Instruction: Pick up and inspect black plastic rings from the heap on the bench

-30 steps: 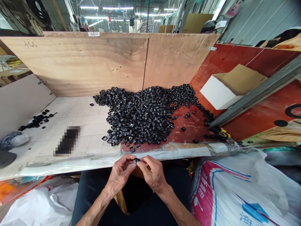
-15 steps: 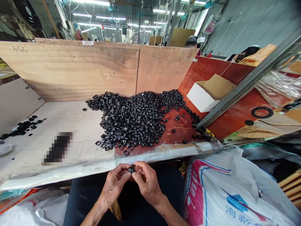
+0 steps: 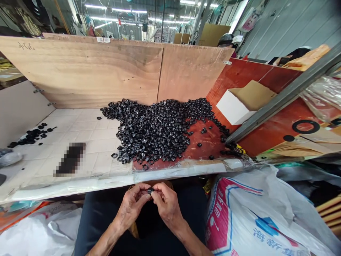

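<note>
Over my lap, just below the table's front edge, both hands meet at a small black plastic ring (image 3: 150,191). My left hand (image 3: 133,202) pinches it from the left between thumb and fingers. From the other side my right hand (image 3: 167,204) grips it the same way; the fingers hide much of the part. Beyond my hands lies a large heap of similar black rings (image 3: 157,131), spread over the white and red tabletop. One loose ring (image 3: 145,167) lies close to the front edge.
A wooden board (image 3: 106,74) closes off the back. An open white carton (image 3: 236,106) leans at the right behind a metal post (image 3: 271,106). More black pieces (image 3: 33,137) lie at the far left. A printed white sack (image 3: 247,213) stands beside my right leg.
The camera view has shifted slightly, so the table sits higher and farther right. My hands stay together on the ring, with the fingers closed a little more around it.
</note>
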`<state>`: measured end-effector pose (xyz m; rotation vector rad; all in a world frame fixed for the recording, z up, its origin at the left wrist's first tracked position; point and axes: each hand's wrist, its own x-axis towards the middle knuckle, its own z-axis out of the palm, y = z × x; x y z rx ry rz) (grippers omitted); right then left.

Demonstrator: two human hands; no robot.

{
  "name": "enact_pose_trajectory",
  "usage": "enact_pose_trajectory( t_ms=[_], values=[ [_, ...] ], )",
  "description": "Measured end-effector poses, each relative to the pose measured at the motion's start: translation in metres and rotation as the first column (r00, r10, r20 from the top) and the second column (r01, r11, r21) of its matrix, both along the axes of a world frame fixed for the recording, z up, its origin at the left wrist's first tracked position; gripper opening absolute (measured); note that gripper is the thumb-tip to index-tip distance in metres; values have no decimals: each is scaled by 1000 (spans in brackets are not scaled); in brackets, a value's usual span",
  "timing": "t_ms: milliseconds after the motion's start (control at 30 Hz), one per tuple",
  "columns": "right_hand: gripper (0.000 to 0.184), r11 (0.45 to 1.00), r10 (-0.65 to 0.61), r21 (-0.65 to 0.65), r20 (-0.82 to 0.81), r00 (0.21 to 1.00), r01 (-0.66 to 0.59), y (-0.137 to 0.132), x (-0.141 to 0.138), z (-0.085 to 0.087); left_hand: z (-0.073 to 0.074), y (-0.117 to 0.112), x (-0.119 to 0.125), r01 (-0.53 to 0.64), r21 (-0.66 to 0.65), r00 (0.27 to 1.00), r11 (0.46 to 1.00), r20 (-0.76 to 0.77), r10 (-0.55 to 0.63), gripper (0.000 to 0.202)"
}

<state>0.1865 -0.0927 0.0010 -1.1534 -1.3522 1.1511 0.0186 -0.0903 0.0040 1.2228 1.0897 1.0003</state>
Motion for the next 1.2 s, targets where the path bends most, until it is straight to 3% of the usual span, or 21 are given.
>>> enact_pose_trajectory(
  t_ms=[67,133,200,233,267,300,333,367,400,467,533,633,733,867,1000,1100,1200],
  values=[
    [23,958,-20,-284,-228,973,-47,-2,-3,-4,-11,-3,-3,25,193,984,981,-177,10,21],
    [30,852,-65,-494,-432,899,-176,-5,-5,-8,-23,-7,-9,105,389,942,915,-334,34,24],
    [33,740,-72,-602,-515,854,-300,-7,-3,-11,-28,-9,-16,228,501,901,835,-434,14,30],
    [33,706,-44,-627,-503,863,-329,-7,0,-12,-27,-10,-20,292,521,884,803,-468,-18,32],
    [33,707,4,-631,-447,894,-319,-6,3,-11,-23,-9,-23,344,519,867,782,-496,-52,34],
    [32,758,57,-597,-339,939,-262,-2,8,-9,-16,-7,-26,377,505,852,776,-518,-77,34],
    [31,849,84,-502,-179,980,-164,4,13,-7,-8,-3,-27,385,483,841,787,-535,-83,34],
    [29,941,58,-333,13,998,-51,13,19,-3,0,3,-28,359,458,835,813,-548,-60,33],
    [25,994,-38,-96,204,978,59,25,25,0,7,10,-28,296,444,832,845,-555,0,31],
    [17,944,-268,298,434,860,144,52,35,5,16,30,-25,110,452,810,885,-557,184,17],
    [18,901,-341,426,589,733,77,79,39,4,16,51,-19,-13,481,768,877,-557,317,14],
    [19,909,-336,416,744,578,-7,105,37,-7,6,75,-11,-13,494,696,870,-620,362,23],
    [18,911,-357,413,776,520,10,109,32,-20,1,83,-6,64,468,617,882,-713,333,14],
    [20,910,-371,413,764,528,43,107,30,-25,3,84,-3,65,409,558,910,-771,307,13],
    [20,915,-344,404,766,543,11,111,30,-25,1,91,1,64,420,524,905,-786,328,15],
    [14,899,-366,437,732,574,17,114,31,-27,-5,94,3,72,470,556,880,-751,356,16],
    [3,881,-363,472,666,652,8,112,31,-28,-9,93,1,74,537,640,840,-671,373,18]
  ],
)
